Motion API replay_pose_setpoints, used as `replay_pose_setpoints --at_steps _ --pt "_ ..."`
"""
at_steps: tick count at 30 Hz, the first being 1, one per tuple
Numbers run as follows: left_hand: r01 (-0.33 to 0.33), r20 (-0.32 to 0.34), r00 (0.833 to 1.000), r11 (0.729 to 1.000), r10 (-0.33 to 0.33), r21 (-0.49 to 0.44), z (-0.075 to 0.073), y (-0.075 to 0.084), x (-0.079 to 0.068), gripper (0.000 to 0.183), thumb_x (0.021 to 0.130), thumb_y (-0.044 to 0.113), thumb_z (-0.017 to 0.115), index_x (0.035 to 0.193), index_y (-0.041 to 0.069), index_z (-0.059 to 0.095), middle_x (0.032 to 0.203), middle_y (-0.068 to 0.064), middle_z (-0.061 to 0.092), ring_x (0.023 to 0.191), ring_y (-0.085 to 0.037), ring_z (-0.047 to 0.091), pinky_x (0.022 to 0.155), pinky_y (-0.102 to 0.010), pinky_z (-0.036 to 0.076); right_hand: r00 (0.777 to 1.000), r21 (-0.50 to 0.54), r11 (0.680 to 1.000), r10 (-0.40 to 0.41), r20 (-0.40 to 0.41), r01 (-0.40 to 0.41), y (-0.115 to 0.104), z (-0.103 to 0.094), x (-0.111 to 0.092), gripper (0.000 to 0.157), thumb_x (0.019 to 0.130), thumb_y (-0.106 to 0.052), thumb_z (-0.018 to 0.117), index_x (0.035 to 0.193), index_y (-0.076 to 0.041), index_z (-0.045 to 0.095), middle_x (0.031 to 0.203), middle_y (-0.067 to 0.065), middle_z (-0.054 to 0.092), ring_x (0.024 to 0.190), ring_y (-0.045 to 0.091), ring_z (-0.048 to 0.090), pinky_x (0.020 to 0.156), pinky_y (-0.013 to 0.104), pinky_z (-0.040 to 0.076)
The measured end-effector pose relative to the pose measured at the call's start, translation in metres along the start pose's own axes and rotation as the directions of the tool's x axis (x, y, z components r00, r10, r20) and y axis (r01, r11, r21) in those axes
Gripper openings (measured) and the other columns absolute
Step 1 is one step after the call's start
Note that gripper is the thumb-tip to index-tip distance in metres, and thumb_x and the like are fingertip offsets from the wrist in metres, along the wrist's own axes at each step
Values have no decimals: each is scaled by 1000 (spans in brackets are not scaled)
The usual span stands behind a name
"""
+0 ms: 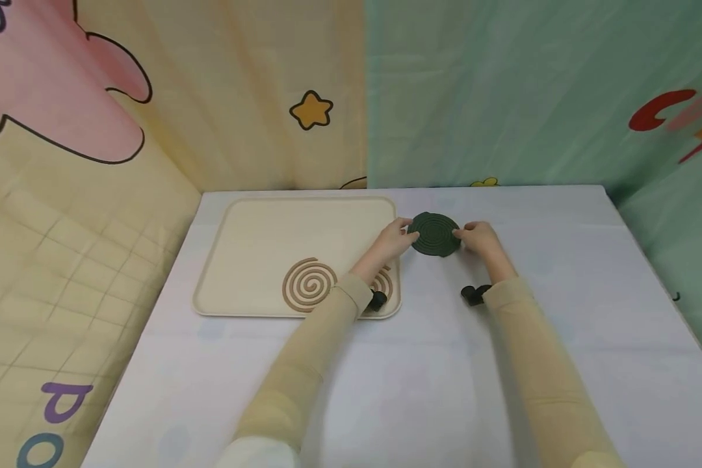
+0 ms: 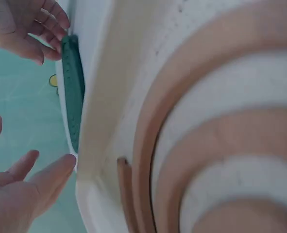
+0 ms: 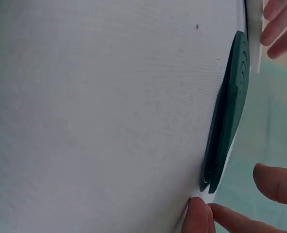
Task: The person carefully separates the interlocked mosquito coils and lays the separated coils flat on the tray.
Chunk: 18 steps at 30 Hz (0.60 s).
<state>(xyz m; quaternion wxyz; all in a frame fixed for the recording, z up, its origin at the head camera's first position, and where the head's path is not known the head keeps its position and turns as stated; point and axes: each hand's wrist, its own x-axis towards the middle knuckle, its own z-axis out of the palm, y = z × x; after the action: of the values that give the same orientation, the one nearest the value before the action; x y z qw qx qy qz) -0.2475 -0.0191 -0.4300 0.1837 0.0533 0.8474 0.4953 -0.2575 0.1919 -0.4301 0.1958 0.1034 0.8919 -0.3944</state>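
Note:
A dark green mosquito coil [image 1: 435, 234], round with tight rings, lies on the table just right of the tray. Thumb and fingers of my left hand [image 1: 393, 240] are spread at its left edge. On the opposite edge, my right hand [image 1: 481, 238] has its fingertips right beside the rim. From the right wrist, the green coil [image 3: 228, 116] appears edge-on, with a thin gap between two layers; the right thumb [image 3: 277, 182] stands apart from it. Two brown spiral coils lie on the tray: one in full sight [image 1: 310, 285], the other [image 1: 389, 281] partly hidden by my left arm.
The cream tray [image 1: 269, 227] with a raised rim takes up the left back of the white-covered table [image 1: 421, 377]. Small black wrist cameras sit at both cuffs, left [image 1: 377, 300] and right [image 1: 474, 295]. Printed curtains [image 1: 474, 97] hang behind the table and along its sides.

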Motion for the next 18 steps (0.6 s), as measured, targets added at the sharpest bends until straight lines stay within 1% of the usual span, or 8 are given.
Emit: replay_pose_setpoints --at_steps 2,5,8,11,13,15,17,18 --pt "21 22 1000 1000 -20 -20 6 1 4 55 102 24 52 151 6 35 156 -15 38 143 -32 38 114 -46 38 1000 -48 999 -1 17 1 1 2 2 59 104 -24 41 148 13 28 151 33 33 134 43 43 114 50 36" --pt "55 49 997 997 -52 -50 12 3 8 61 101 23 53 154 5 28 158 -18 32 146 -35 32 117 -49 33 1000 -93 996 -4 14 5 1 5 4 56 104 -22 41 148 11 30 151 32 34 136 43 41 113 50 38" --pt "79 67 995 994 -74 -76 16 5 9 65 100 21 53 155 5 24 160 -18 28 147 -36 28 118 -50 31 1000 -101 995 -9 1 9 0 8 4 55 103 -21 42 147 10 32 151 32 35 135 43 43 111 50 40" --pt "78 61 996 991 -72 -111 17 6 9 64 99 19 53 155 6 24 160 -17 28 147 -35 29 118 -50 31 1000 -83 996 -16 -13 15 0 9 3 54 103 -21 42 146 10 35 148 32 39 131 43 47 109 50 42" --pt "69 46 997 988 -63 -141 18 7 9 63 98 16 52 154 6 26 160 -17 29 146 -35 30 118 -50 31 1000 -61 998 -16 -24 15 0 9 2 54 103 -22 42 145 10 37 146 32 42 129 42 49 108 50 43" --pt "57 29 998 986 -53 -160 18 6 9 63 97 15 53 154 6 28 159 -17 30 146 -35 30 118 -49 31 999 5 1000 -2 -37 2 1 9 2 53 103 -23 43 145 9 38 146 31 43 128 41 50 109 49 43" --pt "45 14 999 985 -43 -165 18 6 9 63 96 14 53 154 6 29 159 -17 31 146 -34 30 118 -50 31 998 114 993 20 -53 -14 2 8 2 53 103 -23 45 146 6 39 148 28 42 129 39 50 109 46 43" --pt "40 7 999 986 -39 -163 18 5 10 63 96 14 53 154 7 29 159 -16 31 147 -34 29 118 -50 31 998 184 983 31 -59 -20 3 9 3 53 103 -24 46 147 5 38 150 27 41 130 37 50 110 45 43"
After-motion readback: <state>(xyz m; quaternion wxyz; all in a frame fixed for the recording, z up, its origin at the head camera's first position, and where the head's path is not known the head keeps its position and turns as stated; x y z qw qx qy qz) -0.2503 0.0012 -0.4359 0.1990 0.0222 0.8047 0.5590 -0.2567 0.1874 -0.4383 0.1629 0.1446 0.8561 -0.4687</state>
